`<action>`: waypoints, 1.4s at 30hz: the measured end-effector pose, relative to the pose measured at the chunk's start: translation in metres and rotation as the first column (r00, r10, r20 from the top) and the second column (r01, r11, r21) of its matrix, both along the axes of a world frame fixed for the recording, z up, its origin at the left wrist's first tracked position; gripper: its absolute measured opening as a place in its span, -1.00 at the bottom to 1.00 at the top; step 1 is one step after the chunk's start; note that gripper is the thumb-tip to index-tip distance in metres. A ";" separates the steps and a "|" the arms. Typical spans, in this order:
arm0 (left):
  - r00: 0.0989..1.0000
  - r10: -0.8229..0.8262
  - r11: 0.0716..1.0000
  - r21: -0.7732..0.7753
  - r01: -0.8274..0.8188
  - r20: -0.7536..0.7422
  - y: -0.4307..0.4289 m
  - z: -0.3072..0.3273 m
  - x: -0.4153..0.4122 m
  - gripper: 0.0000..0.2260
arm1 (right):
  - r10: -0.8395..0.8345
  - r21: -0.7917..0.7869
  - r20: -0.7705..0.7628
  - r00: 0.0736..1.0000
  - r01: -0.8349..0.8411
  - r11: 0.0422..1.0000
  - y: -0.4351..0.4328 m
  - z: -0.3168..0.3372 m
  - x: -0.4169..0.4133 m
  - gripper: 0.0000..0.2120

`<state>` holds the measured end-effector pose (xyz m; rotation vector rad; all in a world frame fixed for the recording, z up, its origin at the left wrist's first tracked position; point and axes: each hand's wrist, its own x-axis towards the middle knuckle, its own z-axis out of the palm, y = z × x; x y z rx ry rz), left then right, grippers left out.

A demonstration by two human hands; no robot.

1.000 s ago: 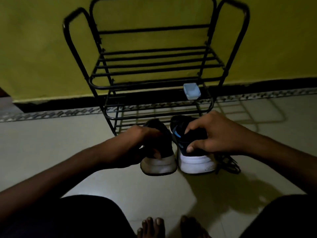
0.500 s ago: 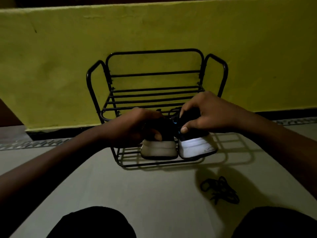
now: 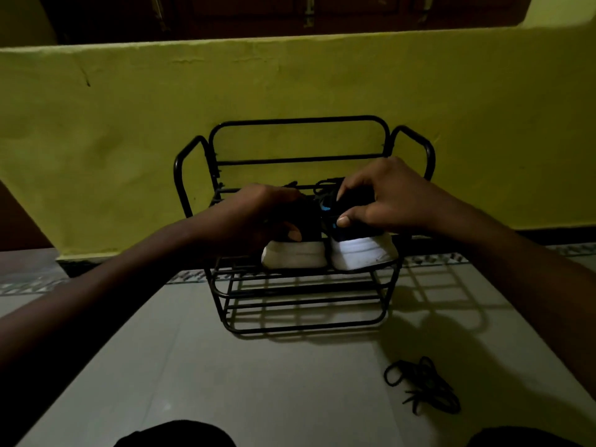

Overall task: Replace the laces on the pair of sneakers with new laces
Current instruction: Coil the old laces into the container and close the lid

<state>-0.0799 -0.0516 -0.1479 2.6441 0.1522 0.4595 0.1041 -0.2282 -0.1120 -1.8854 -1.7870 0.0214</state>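
Note:
Two black sneakers with white soles stand heel-first, side by side, on the middle shelf of a black metal shoe rack (image 3: 193, 150). My left hand (image 3: 254, 214) grips the left sneaker (image 3: 295, 256) around its heel. My right hand (image 3: 387, 198) grips the right sneaker (image 3: 361, 250), which has blue accents, thumb on the heel. Laces show at the tops of both shoes behind my fingers. A loose bundle of black laces (image 3: 422, 385) lies on the floor at the lower right, apart from both hands.
The rack stands against a yellow wall (image 3: 113, 124) with a dark skirting strip. Pale floor tiles (image 3: 242, 366) stretch in front of the rack. My dark-clothed knees show at the bottom edge. The room is dim.
Both hands lifted the sneakers off the floor and up onto the rack's middle shelf. The loose black laces stayed on the floor. The view tilted upward.

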 end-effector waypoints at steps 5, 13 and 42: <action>0.996 0.090 0.996 0.020 -0.090 -0.001 0.018 -0.003 0.027 -0.58 | -0.086 0.112 0.022 0.996 0.083 0.990 0.042 -0.034 0.037 -0.77; 0.970 0.238 0.958 0.151 -0.244 0.058 0.076 -0.047 0.090 -0.63 | -0.185 0.151 -0.048 0.982 0.190 0.970 0.108 -0.074 0.094 -0.71; 0.917 0.132 0.988 0.031 -0.154 0.376 -0.020 -0.142 0.090 -0.81 | -0.358 0.493 0.078 0.931 0.276 0.825 0.037 -0.200 0.074 -0.87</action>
